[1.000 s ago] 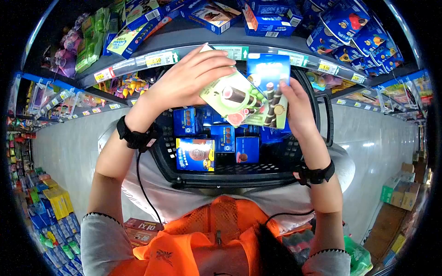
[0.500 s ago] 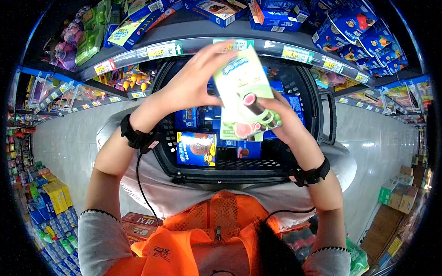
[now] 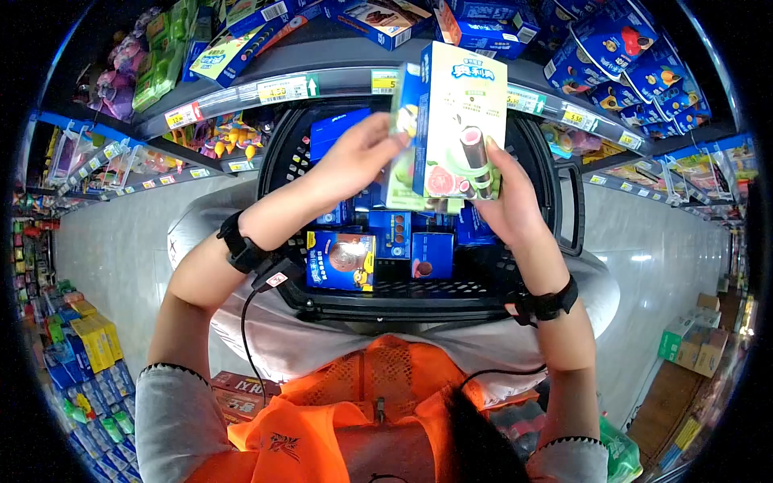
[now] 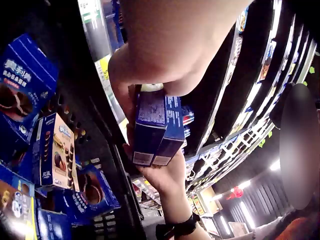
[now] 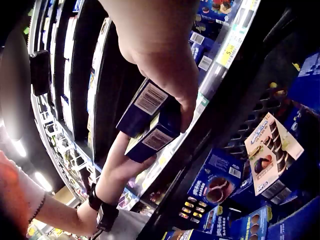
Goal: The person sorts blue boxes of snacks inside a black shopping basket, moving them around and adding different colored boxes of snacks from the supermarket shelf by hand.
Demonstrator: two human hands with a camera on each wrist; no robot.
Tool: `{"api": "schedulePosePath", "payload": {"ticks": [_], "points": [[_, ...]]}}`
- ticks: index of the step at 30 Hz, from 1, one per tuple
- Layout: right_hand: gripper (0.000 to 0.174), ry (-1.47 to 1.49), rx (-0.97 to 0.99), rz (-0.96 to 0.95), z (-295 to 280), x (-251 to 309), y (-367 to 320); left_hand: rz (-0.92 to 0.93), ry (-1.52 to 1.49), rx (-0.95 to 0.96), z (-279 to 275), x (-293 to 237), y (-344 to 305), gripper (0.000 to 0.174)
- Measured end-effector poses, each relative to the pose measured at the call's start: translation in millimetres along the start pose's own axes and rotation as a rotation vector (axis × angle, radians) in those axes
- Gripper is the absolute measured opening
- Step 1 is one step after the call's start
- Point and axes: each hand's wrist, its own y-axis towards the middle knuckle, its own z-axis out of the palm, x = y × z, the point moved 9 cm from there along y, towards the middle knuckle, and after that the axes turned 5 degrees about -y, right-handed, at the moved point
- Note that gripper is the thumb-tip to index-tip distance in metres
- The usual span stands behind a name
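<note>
Finding: the front box (image 3: 463,113), pale green with a blue side, now stands nearly upright in the right hand (image 3: 517,201); a second ago the two boxes sat askew and overlapping; they are now nearly aligned, their ends side by side in both wrist views. The right hand grips the front box, thumb on its face; the left hand (image 3: 358,158), slightly blurred, appears to pinch the rear box (image 3: 402,183) at its edge; neither hand has released its load. In judgement, the pair is being gathered into one handful, with neither yet set down.

Surface: below the hands, the black basket (image 3: 451,311) contains blue boxes, the minion box (image 3: 341,260) lying nearest the person; a peach box (image 5: 272,155) lies there too; beyond the hands, the shelf (image 3: 310,58) bears price labels (image 3: 282,88), with blue packs (image 3: 600,44) past the right hand.

Room: pale floor (image 3: 121,249) extends either side; yellow cartons (image 3: 98,336) sit well out from the left hand; ceiling lights (image 4: 247,217) show in the left wrist view.
</note>
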Motion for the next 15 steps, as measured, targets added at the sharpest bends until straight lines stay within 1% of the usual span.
{"api": "schedulePosePath", "payload": {"ticks": [1,2,3,4,5,7,8,11,15], "points": [[0.041,0.001,0.001,-0.002,-0.9,2.5,-0.2,0.05,-0.062,-0.063,-5.7,-7.1,-0.3,0.036],[0.04,-0.06,-0.009,-0.036,-1.8,9.4,-0.8,0.058,-0.121,-0.096,-10.3,-13.4,-1.9,0.037],[0.04,-0.122,-0.02,-0.068,-3.6,16.4,-2.1,0.159,-0.093,-0.142,-14.4,-17.6,-0.1,0.031],[0.038,-0.089,0.018,-0.116,-5.0,29.4,-1.9,0.17,-0.147,-0.168,-22.6,-24.2,-0.2,0.031],[0.037,-0.086,-0.051,-0.134,-13.2,36.6,-1.5,0.177,-0.204,-0.195,-29.8,-30.2,-1.3,0.031],[0.038,-0.11,-0.182,-0.192,-21.7,54.6,-5.8,0.212,-0.193,-0.229,-39.0,-33.8,-1.0,0.031],[0.039,-0.139,-0.264,-0.221,-31.2,59.4,-7.0,0.21,-0.215,-0.23,-40.2,-34.1,-1.5,0.031],[0.038,-0.222,-0.304,-0.259,-37.1,63.0,-7.9,0.197,-0.264,-0.226,-38.7,-36.3,-2.9,0.032],[0.038,-0.216,-0.281,-0.231,-32.4,53.4,-7.5,0.191,-0.271,-0.2,-35.9,-33.7,-3.2,0.035]]}}
